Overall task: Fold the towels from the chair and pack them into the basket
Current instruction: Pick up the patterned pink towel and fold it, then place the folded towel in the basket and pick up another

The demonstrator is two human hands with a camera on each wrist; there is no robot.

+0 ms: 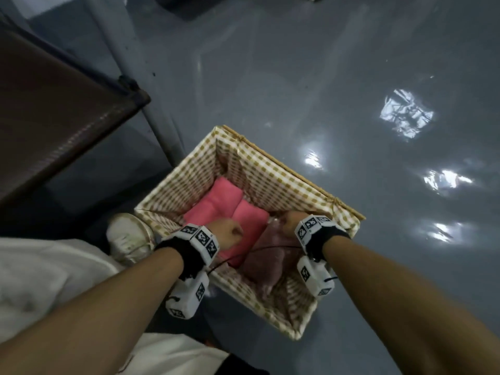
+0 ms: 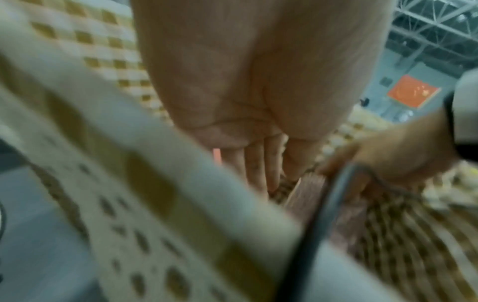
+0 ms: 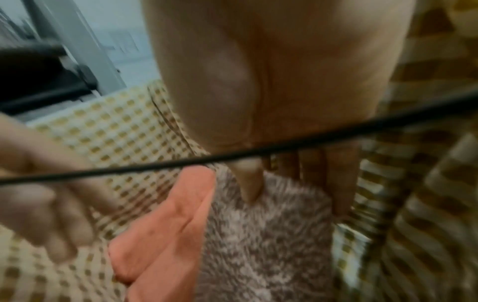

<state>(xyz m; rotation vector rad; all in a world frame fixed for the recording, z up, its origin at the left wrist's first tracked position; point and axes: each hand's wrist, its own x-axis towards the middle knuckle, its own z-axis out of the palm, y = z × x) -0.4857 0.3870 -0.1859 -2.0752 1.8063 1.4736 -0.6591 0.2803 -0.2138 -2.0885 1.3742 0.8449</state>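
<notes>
A basket (image 1: pixel 284 169) with a checked tan-and-white lining stands on the floor. Inside it, a folded pink towel (image 1: pixel 216 204) lies on the left and a fluffy mauve towel (image 1: pixel 265 263) on the right. Both of my hands reach down into the basket. My left hand (image 1: pixel 230 234) hovers over the pink towel with its fingers (image 2: pixel 258 167) straight and holding nothing. My right hand (image 1: pixel 292 221) holds the mauve towel (image 3: pixel 271 245) at its far edge. Its thumb (image 3: pixel 248 183) presses on the pile and its fingers (image 3: pixel 338 183) run down beside the lining. The wrist views are blurred.
A dark brown chair seat (image 1: pixel 54 125) with a grey metal leg (image 1: pixel 151 104) stands to the left of the basket. My white shoe (image 1: pixel 130 239) touches the basket's left corner. A black cable (image 1: pixel 257 251) hangs between my wrists. Glossy grey floor (image 1: pixel 351 90) lies beyond and to the right.
</notes>
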